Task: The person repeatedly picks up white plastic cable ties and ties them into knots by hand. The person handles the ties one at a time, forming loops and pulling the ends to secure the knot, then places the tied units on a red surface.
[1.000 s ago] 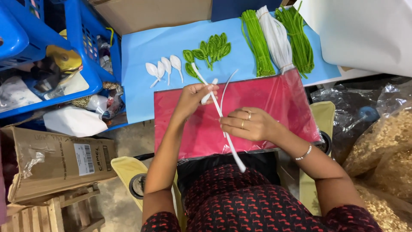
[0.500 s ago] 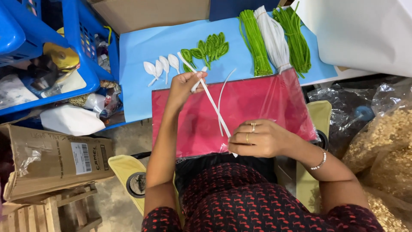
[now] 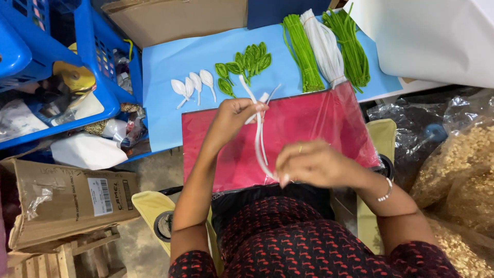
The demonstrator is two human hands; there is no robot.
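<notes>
Left hand [image 3: 234,114] fingers pinched shut on upper ends of thin white fuzzy craft stem [image 3: 259,139], bent into loop. Right hand [image 3: 314,164] fingers closed on loop's lower end, slightly blurred. Stem hangs between hands over glossy red plastic-wrapped sheet [image 3: 314,121] on lap. Beyond, on light blue bench [image 3: 164,67]: three white petal loops [image 3: 193,85], green leaf loops [image 3: 246,63], green and white stem bundles [image 3: 323,46]. Blue plastic crate [image 3: 100,77] at left.

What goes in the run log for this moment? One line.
left hand: pinches top of white stem | right hand: holds its bent lower end | under: red sheet | behind: white petals, green leaves
</notes>
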